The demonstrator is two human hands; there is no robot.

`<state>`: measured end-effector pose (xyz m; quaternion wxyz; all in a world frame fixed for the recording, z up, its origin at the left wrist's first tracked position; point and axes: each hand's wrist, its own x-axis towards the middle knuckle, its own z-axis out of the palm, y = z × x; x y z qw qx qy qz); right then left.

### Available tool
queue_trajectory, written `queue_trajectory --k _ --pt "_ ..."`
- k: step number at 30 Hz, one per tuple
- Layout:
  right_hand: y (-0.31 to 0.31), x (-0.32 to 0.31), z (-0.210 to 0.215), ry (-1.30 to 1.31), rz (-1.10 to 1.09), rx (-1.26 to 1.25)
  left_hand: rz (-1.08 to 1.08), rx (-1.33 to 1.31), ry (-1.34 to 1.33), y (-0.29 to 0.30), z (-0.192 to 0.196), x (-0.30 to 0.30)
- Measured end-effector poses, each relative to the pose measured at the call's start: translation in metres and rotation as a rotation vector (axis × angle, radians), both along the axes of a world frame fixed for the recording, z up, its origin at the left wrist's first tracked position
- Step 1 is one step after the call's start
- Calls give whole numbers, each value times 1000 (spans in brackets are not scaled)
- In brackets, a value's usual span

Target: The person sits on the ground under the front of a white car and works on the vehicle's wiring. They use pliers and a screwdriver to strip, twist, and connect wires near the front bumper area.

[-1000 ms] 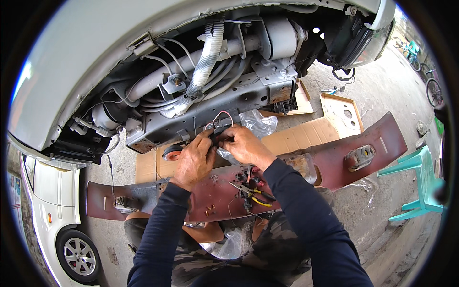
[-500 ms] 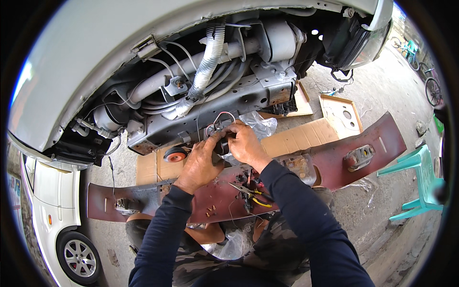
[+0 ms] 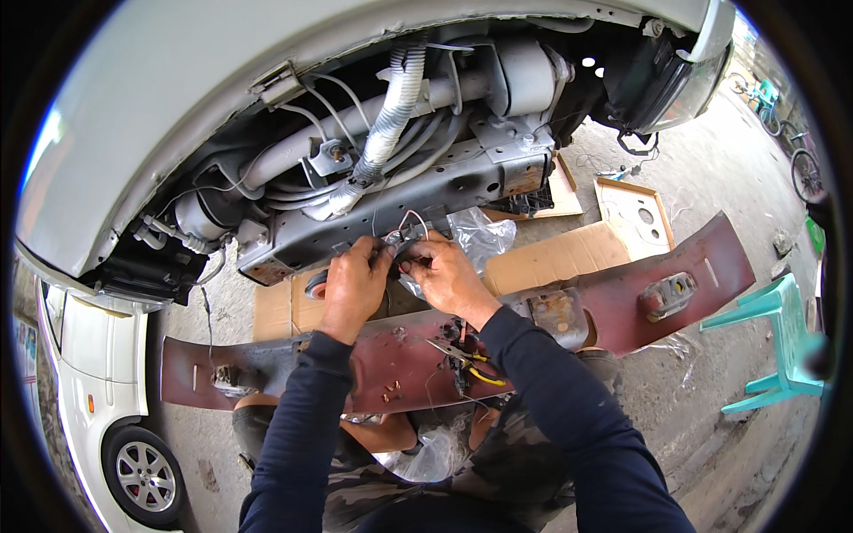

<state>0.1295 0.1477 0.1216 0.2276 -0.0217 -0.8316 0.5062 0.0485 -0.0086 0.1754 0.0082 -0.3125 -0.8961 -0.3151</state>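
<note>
Both hands were closed around a small black plug with thin wires (image 3: 404, 238), held up at twelve o'clock from the lap, just under the grey metal beam (image 3: 418, 191) of the car's stripped front. The left hand (image 3: 354, 286) pinched the plug from nine o'clock, fingers curled; the right hand (image 3: 444, 275) gripped it from three o'clock, presumably to steady it while the wires were worked. A clear plastic bag (image 3: 480, 235) lay just beyond the right hand. At six o'clock a dark red bumper bar (image 3: 622, 302) rested across the knees, pliers (image 3: 466, 360) kept within reach on it. Cardboard (image 3: 542, 258) covered the ground beneath. A turquoise stool (image 3: 773, 329) stood at three o'clock.
</note>
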Motion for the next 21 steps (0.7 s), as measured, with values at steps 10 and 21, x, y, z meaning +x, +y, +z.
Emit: queue_trajectory --k 10,21 --pt "0 -6 -12 56 -104 15 -239 -93 215 -14 -18 12" --pt "0 -5 -12 84 -84 39 77 172 -140 -5 -5 11"
